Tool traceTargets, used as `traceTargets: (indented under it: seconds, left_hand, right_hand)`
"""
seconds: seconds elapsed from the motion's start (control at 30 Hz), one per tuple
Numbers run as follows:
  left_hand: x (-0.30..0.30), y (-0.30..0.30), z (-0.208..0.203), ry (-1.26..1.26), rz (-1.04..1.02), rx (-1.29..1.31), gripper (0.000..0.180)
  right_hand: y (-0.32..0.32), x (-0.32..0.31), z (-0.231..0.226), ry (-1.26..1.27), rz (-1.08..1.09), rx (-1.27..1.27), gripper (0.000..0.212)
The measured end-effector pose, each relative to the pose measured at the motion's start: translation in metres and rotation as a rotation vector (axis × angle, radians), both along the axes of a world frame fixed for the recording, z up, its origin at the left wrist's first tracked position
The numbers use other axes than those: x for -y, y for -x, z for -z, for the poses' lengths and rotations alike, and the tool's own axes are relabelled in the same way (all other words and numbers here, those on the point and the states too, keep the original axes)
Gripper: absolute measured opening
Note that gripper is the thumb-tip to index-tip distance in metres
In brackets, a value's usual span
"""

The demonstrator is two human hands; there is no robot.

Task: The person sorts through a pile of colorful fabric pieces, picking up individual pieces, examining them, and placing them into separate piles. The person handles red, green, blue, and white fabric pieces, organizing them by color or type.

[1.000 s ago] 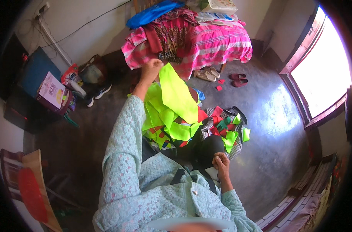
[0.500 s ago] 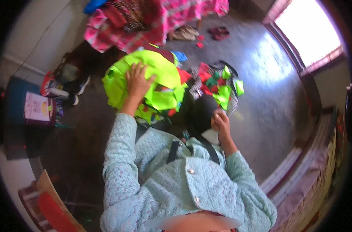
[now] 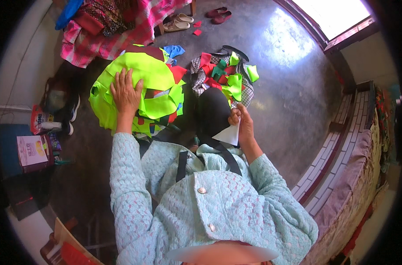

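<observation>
My left hand (image 3: 127, 95) lies with fingers spread on a big rounded heap of neon yellow-green cloth pieces (image 3: 104, 84). Scraps of red, maroon and blue show among its folds. Beside my dark-clad knee, my right hand (image 3: 245, 126) has its fingers closed on a white triangular piece (image 3: 227, 135) that looks like cloth or paper; its upper part is hidden by the fingers. Just beyond that hand sits a black-and-white checked bag (image 3: 248, 93), filled with red, green and neon scraps (image 3: 218, 70).
A bed or table with a pink checked cover (image 3: 143, 22) stands at the far left. Tan shoes (image 3: 176, 25), maroon shoes (image 3: 221, 17) and red scraps (image 3: 197, 32) lie on the floor. A box (image 3: 32, 150) is at left, a tiled ledge (image 3: 324, 163) at right.
The whole view has shifted, so the heap and bag appear further left. My right hand has turned, and the white piece in it now shows plainly. My left hand stays on the heap.
</observation>
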State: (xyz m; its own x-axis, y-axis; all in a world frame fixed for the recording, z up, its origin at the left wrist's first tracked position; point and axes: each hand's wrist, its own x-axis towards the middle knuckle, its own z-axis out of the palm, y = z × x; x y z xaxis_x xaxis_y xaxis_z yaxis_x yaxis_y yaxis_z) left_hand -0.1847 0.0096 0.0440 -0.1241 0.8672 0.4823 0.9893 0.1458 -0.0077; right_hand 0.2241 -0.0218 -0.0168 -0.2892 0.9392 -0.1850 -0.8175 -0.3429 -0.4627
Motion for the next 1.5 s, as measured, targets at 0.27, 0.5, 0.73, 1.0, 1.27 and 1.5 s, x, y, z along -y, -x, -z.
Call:
traceTargets:
  seconds: [0.27, 0.5, 0.73, 1.0, 1.27, 1.5]
  left_hand:
    - [0.003, -0.003, -0.002, -0.005, -0.012, 0.004, 0.057]
    - [0.004, -0.003, -0.002, 0.017, -0.02, 0.015, 0.057]
    - [0.003, -0.003, 0.0, -0.004, -0.023, 0.016, 0.056]
    - [0.005, -0.004, -0.002, -0.007, -0.038, 0.028, 0.056]
    - [0.002, -0.007, -0.003, -0.054, -0.027, 0.035, 0.055]
    - [0.004, -0.007, -0.004, -0.051, -0.04, 0.027, 0.055]
  right_hand:
    - [-0.021, 0.034, -0.033, -0.521, -0.247, 1.032, 0.04]
    - [-0.02, 0.051, -0.057, -1.03, -0.233, 1.599, 0.046]
    - [-0.028, 0.04, -0.044, -0.923, -0.314, 1.717, 0.025]
    - [0.0, -0.01, -0.041, -0.187, -0.063, 0.563, 0.025]
    - [0.046, -0.018, -0.062, 0.088, -0.233, -0.2, 0.048]
    - [0.06, -0.015, -0.055, 0.084, -0.331, -0.132, 0.055]
